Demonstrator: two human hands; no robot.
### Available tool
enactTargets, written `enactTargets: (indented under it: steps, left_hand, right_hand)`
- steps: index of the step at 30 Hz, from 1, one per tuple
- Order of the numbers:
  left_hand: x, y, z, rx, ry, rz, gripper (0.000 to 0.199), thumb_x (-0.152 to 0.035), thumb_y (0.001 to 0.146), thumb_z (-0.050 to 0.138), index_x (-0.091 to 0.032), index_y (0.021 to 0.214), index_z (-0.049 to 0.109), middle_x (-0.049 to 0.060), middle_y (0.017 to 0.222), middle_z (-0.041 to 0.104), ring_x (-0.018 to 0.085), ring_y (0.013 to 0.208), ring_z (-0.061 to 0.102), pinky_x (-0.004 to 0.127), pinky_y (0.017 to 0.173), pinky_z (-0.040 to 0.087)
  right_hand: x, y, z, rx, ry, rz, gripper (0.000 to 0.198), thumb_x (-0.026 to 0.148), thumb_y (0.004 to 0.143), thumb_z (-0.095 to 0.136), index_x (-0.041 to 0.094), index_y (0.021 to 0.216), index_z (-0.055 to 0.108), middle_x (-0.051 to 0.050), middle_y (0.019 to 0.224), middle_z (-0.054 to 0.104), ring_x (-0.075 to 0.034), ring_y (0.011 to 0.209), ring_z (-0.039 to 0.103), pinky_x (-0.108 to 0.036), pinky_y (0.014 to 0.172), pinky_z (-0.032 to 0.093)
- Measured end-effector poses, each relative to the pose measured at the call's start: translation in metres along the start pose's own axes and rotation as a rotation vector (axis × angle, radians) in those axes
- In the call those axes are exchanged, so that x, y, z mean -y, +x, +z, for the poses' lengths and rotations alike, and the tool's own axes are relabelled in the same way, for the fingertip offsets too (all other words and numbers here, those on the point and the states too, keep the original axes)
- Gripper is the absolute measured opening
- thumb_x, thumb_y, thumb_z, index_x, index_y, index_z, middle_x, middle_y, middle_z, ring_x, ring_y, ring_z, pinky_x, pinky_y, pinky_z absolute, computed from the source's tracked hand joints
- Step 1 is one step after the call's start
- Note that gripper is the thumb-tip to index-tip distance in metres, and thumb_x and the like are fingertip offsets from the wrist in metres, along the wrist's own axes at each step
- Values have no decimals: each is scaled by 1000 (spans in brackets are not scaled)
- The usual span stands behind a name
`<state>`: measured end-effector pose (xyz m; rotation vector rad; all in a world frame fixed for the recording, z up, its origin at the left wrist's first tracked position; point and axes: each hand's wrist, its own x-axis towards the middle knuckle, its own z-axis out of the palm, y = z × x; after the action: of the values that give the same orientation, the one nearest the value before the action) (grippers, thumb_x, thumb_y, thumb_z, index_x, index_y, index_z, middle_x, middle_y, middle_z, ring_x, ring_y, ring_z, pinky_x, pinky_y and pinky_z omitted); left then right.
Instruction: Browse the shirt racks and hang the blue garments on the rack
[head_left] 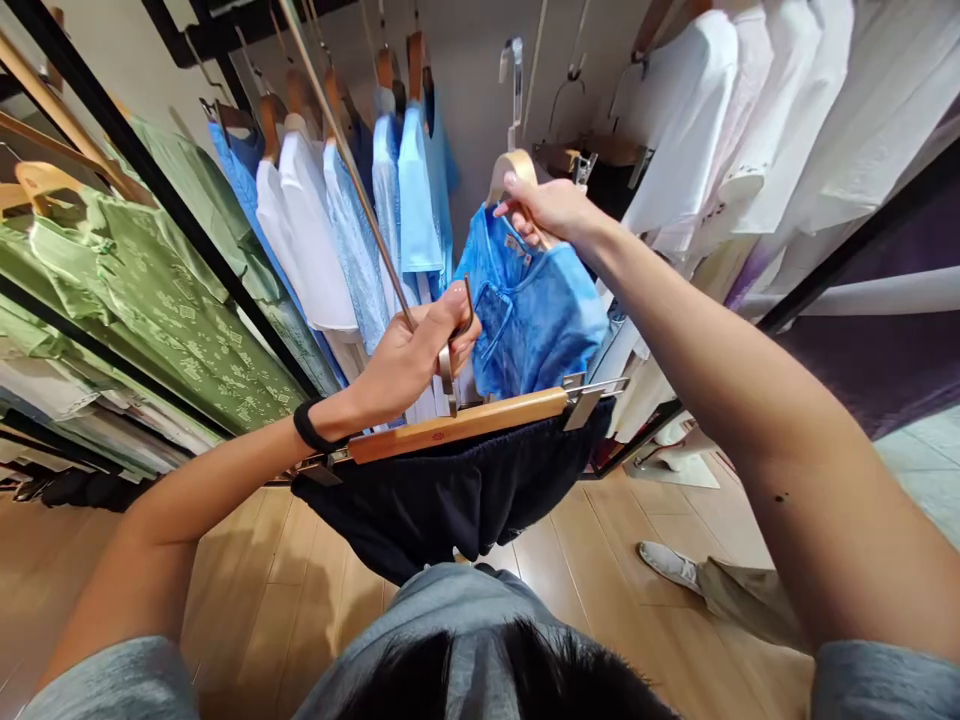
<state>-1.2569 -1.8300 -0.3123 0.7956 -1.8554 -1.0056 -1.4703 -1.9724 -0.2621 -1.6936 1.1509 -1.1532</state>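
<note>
Plank floor (pixel 247 600) below; left hand (pixel 412 355) grips a wooden clip hanger (pixel 457 425) with dark, probably cotton, shorts (pixel 450 505); right hand (pixel 547 210) clasps a blue shirt's hanger (pixel 510 170).

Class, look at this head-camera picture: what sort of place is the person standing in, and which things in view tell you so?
Most likely a clothing shop or a stockroom. Rows of shirts hang on dark rails, and the left hand holds a wooden clip hanger with dark shorts, while the right hand holds a hanger with a blue top.
</note>
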Motion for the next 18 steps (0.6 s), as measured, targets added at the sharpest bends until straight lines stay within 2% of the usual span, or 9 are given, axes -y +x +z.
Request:
enactTargets:
  steps: [3, 8, 12, 14, 16, 18]
  left_hand:
    - [9, -2, -16, -4, -146, 17, 60, -69, 99, 33, -18, 68, 38, -1, 64, 37, 9, 51, 38, 24, 53, 40]
    - [26, -4, -42, -26, -322, 40, 59, -66, 93, 54, -17, 64, 39, -2, 63, 36, 7, 51, 34, 21, 50, 33]
    - [35, 2, -57, -57, -317, 0, 58, -64, 92, 57, -16, 63, 42, -2, 62, 37, 7, 51, 36, 20, 49, 34]
    - [38, 7, -60, -74, -304, -17, 58, -62, 93, 57, -16, 62, 41, -2, 61, 38, 6, 50, 35, 20, 48, 33]
    - [42, 15, -59, -102, -295, -22, 58, -59, 95, 56, -16, 60, 39, -2, 59, 37, 6, 49, 33, 20, 47, 31]
    - [48, 24, -57, -128, -287, -15, 57, -57, 97, 54, -16, 61, 38, -3, 57, 37, 5, 47, 31, 20, 46, 30]
  right_hand:
    - [-14, 9, -14, -17, -247, 12, 48, 41, 101, 46, -5, 99, 58, 5, 56, 50, 2, 45, 45, -9, 56, 37]
    - [-29, 8, -39, -114, -425, 81, 22, 22, 101, 54, 3, 91, 57, -3, 63, 57, -5, 51, 49, -19, 56, 44]
    - [-28, -11, -46, -310, -315, 197, 18, 11, 98, 54, 5, 81, 58, -2, 62, 50, -5, 51, 44, -19, 54, 37]
    - [-28, -25, -44, -353, -210, 199, 12, 17, 99, 54, 7, 93, 59, 2, 61, 45, -5, 48, 41, -20, 50, 32]
    - [-31, -38, -42, -360, -154, 187, 20, 28, 101, 53, 11, 109, 59, 5, 59, 40, -6, 46, 40, -20, 47, 29]
    - [-37, -52, -39, -347, -124, 197, 27, 33, 100, 53, 13, 118, 59, 4, 60, 43, -7, 45, 42, -21, 47, 29]
